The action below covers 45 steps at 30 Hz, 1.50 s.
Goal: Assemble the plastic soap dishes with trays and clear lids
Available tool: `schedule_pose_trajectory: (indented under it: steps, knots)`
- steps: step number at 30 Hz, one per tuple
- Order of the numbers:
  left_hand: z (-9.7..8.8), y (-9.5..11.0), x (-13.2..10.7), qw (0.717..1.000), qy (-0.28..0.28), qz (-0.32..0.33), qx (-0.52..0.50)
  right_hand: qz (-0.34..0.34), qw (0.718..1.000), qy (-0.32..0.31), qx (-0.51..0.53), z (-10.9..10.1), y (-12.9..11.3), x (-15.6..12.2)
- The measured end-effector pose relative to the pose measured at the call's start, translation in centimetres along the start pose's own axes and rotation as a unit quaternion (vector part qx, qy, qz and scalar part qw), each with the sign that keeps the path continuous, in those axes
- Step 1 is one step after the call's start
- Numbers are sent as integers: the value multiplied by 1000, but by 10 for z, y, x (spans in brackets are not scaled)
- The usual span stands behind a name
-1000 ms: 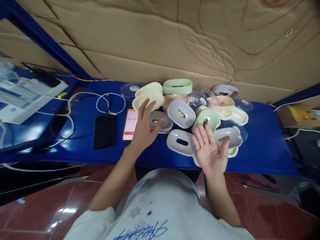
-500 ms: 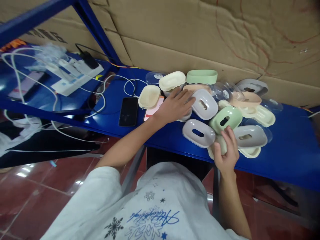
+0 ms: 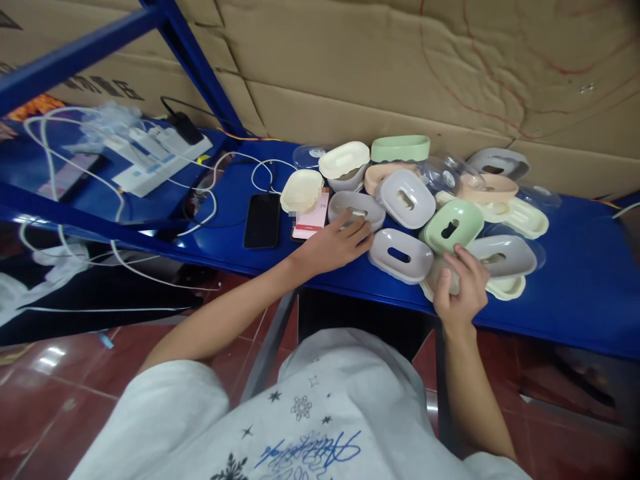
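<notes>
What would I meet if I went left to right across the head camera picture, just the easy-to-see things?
White power strip → black phone → left hand → front grey dish with a long slot → right hand → clear lid at the far right.

Grey dishes [image 3: 423,257], pale-green dishes [image 3: 467,223], cream dishes [image 3: 303,190], blue tabletop [image 3: 575,280], white shirt [image 3: 370,377] with dark snowflakes [image 3: 301,407]
</notes>
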State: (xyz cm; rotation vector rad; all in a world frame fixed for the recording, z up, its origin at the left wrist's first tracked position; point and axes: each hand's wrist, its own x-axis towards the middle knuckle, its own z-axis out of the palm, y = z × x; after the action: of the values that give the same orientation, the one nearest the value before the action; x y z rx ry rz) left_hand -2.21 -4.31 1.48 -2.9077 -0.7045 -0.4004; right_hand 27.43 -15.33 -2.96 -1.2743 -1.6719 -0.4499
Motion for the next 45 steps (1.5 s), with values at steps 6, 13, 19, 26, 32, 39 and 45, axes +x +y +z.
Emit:
schedule_pose_trajectory:
  steps: [6, 13, 19, 26, 32, 39, 45]
  knots:
    - [0, 11, -8, 993, 27, -60, -100, -5, 999, -40, -11, -1, -2, -3]
    - [-23, 55, -23, 660, 146, -243, -695, -14, 986, -163, 34, 0, -5, 3]
    - [-34, 57, -24, 501, 146, -375, -766, -43, 975, -220, 2, -3, -9, 9]
    - [-14, 57, -35, 515, 192, -358, -755, -147, 948, -283, 15, -4, -33, 19]
    - [1, 70, -48, 794, 234, -291, -479, -143, 937, -312, 57, 3, -65, 15]
    - [0, 45, -59, 957, 146, -204, -146, -94, 948, -304, 31, 1, -53, -1]
    - [-3, -29, -75, 915, 139, -378, -21, -88, 956, -280, 24, 0, -45, -6]
